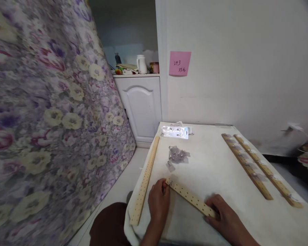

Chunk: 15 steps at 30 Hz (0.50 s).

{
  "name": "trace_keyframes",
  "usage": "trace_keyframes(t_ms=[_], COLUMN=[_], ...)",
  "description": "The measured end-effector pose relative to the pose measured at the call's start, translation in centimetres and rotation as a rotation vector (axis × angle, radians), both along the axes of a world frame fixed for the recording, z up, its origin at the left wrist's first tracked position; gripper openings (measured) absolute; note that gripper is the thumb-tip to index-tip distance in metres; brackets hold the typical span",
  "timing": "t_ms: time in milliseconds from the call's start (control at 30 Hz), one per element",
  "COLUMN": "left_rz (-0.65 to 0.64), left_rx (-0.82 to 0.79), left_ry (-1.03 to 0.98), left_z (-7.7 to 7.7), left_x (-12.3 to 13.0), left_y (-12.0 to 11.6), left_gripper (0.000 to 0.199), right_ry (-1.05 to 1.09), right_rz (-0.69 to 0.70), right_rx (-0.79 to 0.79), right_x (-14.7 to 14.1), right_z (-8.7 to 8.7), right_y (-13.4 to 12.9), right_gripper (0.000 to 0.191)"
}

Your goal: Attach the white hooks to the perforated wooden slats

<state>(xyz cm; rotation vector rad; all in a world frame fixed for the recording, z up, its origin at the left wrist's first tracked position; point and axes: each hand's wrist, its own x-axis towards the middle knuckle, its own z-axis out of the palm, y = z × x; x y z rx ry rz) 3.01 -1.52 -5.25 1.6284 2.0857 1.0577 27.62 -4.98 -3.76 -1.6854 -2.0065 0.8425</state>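
Observation:
A pale wooden strip with rows of small holes [188,196] slants across the near part of the table, between my two hands. My left hand [159,201] is closed at its far left end, fingers curled against the wood. Beside those fingertips a small shiny piece [171,183] shows on the strip, too blurred to name. Around the strip's near right end my right hand [226,217] is closed, thumb and fingers gripping it. Just beyond lies a loose pile of small clear and metal pieces [178,154], with one piece [170,166] apart from it.
Another holed strip [145,184] lies along the table's left edge. Two strips bearing small clear pieces, one darker [246,165] and one lighter [268,171], lie at right. A clear blister pack [175,132] sits at the back. A floral curtain [53,119] hangs left.

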Motion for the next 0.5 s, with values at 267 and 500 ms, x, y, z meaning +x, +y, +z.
trace_keyframes(t_ms=[267, 500], left_rz=[0.047, 0.04], left_rx=[0.082, 0.117], left_ry=[-0.091, -0.176], left_z=[-0.8, -0.5], left_x=[-0.2, -0.4], left_y=[0.0, -0.1], left_gripper=[0.026, 0.023], right_ry=[-0.015, -0.03], right_rz=[-0.039, -0.085], right_rx=[0.042, 0.054], right_x=[-1.8, -5.7], right_z=[1.0, 1.0], right_y=[-0.2, 1.1], right_gripper=[0.007, 0.009])
